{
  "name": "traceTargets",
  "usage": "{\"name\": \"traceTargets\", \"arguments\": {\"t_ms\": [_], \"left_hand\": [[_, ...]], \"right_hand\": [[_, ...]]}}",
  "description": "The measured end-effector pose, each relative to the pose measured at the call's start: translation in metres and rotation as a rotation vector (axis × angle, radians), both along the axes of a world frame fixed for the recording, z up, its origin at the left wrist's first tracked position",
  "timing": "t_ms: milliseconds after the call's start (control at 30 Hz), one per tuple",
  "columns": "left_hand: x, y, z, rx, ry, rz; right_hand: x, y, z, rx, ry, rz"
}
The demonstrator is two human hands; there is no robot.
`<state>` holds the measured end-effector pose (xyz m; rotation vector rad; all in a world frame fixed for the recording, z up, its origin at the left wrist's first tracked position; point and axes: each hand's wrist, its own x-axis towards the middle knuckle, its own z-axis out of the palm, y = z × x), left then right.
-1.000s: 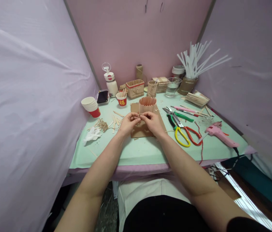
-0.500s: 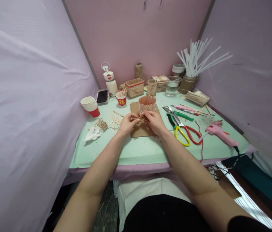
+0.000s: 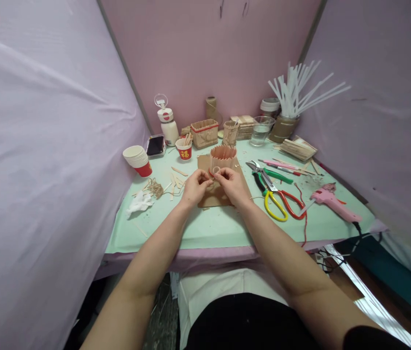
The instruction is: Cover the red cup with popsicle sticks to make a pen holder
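Close together in front of a cup of upright wooden sticks [image 3: 223, 154], my two hands work over a brown cardboard piece [image 3: 212, 199]. My right hand [image 3: 231, 184] pinches thin twine, and a small pale twine loop [image 3: 216, 170] stands up at its fingertips. With thumb and forefinger together, my left hand [image 3: 196, 187] pinches the twine too, though the strand between its fingers is hard to make out. A bit of red cord [image 3: 211, 172] shows between the hands, against the stick cup. To the left lies a tangled bundle of twine [image 3: 155, 188].
At right lie green-handled pruners [image 3: 278, 175], scissors with red and yellow handles [image 3: 273, 187] and a pink glue gun [image 3: 336, 201]. Paper cups [image 3: 137, 158], a stick-walled box [image 3: 205, 133], a water bowl [image 3: 259, 133] and a jar of white glue sticks [image 3: 284, 127] stand farther back.
My fingertips have drawn slightly apart, and the twine loop now shows more clearly above the right fingertips. The stick cup and tools have stayed in place.
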<state>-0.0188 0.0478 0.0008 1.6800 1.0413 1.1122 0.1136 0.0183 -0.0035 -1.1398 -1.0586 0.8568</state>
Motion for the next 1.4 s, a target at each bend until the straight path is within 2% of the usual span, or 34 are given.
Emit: {"name": "traceTargets", "arguments": {"t_ms": [100,167,333,400,500,600,733,933,1067,1200,1300,1400], "left_hand": [[0.001,-0.001,-0.003,0.066,0.062,0.024],[0.002,-0.002,-0.004,0.03,0.025,0.016],[0.001,-0.004,0.002,-0.34,-0.255,-0.134],[-0.001,-0.004,0.005,-0.409,-0.374,-0.183],[-0.003,-0.003,0.009,-0.441,-0.484,-0.235],[-0.005,-0.003,0.01,-0.466,-0.513,-0.279],[-0.006,-0.003,0.012,-0.477,-0.525,-0.289],[-0.009,-0.002,0.013,-0.489,-0.507,-0.287],[-0.01,-0.001,0.012,-0.488,-0.507,-0.292],[-0.009,-0.001,0.014,-0.482,-0.488,-0.282],[-0.007,-0.004,0.017,-0.478,-0.51,-0.295],[-0.006,-0.007,0.02,-0.48,-0.542,-0.304]], "right_hand": [[-0.002,0.002,-0.004,-0.002,0.054,-0.049],[-0.001,0.003,-0.004,-0.009,0.071,-0.033],[0.005,0.005,0.001,-0.021,0.086,0.097],[0.005,0.004,0.003,-0.019,0.109,0.133],[0.003,0.002,0.004,-0.028,0.081,0.206],[0.002,-0.001,0.005,-0.042,-0.013,0.263],[0.003,-0.003,0.007,-0.051,-0.073,0.235],[0.006,-0.006,0.011,-0.052,-0.11,0.275],[0.006,-0.003,0.008,-0.011,-0.264,0.234],[0.007,0.004,0.001,0.071,-0.402,0.1],[0.009,0.008,-0.005,0.054,-0.433,0.024],[0.01,0.01,-0.01,0.04,-0.466,0.006]]}}
